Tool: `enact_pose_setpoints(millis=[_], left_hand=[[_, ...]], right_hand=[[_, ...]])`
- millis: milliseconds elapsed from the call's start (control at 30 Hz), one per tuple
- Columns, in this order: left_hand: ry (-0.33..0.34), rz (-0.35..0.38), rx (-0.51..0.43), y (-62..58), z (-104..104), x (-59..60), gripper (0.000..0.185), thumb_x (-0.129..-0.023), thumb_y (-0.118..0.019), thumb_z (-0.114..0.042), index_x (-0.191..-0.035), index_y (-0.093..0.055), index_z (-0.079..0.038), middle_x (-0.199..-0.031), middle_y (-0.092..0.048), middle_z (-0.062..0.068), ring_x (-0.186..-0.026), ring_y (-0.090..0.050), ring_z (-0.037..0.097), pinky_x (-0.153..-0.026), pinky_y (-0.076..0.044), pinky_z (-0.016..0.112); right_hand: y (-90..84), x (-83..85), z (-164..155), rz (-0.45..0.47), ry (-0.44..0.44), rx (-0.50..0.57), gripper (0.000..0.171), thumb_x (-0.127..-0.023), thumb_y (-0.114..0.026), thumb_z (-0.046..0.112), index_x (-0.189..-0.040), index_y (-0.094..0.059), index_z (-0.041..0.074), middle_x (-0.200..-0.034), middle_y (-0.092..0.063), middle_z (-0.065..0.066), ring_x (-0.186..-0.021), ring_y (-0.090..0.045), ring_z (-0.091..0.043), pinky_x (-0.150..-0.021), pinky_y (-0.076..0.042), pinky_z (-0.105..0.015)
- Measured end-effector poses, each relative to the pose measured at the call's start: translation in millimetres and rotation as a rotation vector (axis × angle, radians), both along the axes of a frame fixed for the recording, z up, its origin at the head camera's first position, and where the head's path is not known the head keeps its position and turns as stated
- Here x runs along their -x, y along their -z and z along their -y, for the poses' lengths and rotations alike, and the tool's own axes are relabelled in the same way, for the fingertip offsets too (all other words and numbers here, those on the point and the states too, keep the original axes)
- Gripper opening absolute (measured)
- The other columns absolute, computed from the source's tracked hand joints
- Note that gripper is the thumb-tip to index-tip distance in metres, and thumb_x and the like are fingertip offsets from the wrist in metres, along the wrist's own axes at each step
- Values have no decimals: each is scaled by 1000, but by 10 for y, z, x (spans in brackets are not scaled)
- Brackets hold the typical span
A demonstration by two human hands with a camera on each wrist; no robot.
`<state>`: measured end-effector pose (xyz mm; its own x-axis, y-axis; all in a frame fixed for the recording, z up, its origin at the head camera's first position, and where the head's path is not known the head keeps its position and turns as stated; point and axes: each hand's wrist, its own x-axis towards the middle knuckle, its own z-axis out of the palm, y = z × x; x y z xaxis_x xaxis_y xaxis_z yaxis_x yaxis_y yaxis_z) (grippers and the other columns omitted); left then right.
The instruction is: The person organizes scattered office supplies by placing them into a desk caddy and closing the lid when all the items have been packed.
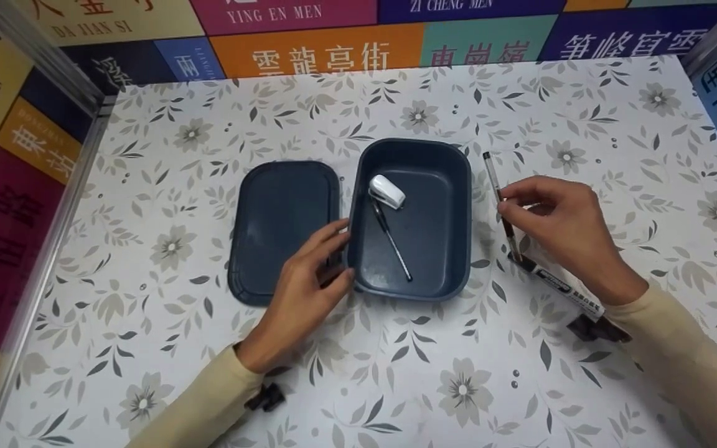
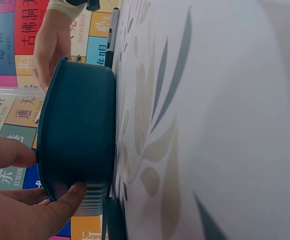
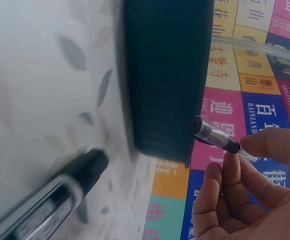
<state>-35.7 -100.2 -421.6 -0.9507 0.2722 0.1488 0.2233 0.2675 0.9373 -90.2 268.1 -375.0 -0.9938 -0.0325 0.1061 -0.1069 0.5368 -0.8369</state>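
Head view: right hand [image 1: 561,211] pinches pen [image 1: 492,173] mid-barrel, sound hold; likely light, stiff, slick. Left hand [image 1: 305,280], fingers extended, touches box [image 1: 436,239] at left wall.

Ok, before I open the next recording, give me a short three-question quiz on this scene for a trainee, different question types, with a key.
1. True or false: the lid lies off the box, beside it on the patterned tabletop.
2. How many items lie inside the box?
3. The person's right grip pinches: A) the lid; B) a pen; C) a marker.

Key:
1. True.
2. Two: a white item and another pen.
3. B.
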Motion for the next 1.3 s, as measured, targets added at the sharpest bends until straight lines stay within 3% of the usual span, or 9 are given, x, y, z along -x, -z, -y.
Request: enact_pose_setpoints(millis=[233,533,1000,1300], left_hand=[[-1,-8,1,4,-1,-2,56,-99,-70,4,-153,-58,9,-168,-50,6,-145,-57,23,-108,-60,33],[-7,-17,17,-2,1,-2,56,-99,-72,3,-153,-58,9,-168,-50,6,-143,-59,24,-105,-61,36],[-3,-11,15,-8,-3,10,56,-98,-71,5,-152,-59,9,-167,-51,6,-145,-57,23,-106,-61,34],[-7,3,8,1,-2,8,56,-99,-70,5,-153,-58,9,-168,-50,7,-144,-58,22,-107,-60,33]], right_hand=[[-62,43,181,-6,-46,31,15,-98,-82,10,-112,-86,9,-96,-81,0,-79,-73,-10,-71,-55,-17],[-96,136,349,-5,-117,101,15,-98,-82,6,-112,-84,4,-99,-82,-8,-85,-74,-13,-75,-58,-20],[-68,282,531,-12,-118,100,13,-97,-83,9,-109,-85,4,-93,-82,-4,-74,-71,-12,-67,-56,-19],[-57,361,647,-41,-107,72,11,-97,-82,11,-106,-85,5,-89,-81,0,-78,-68,-14,-67,-52,-22]])
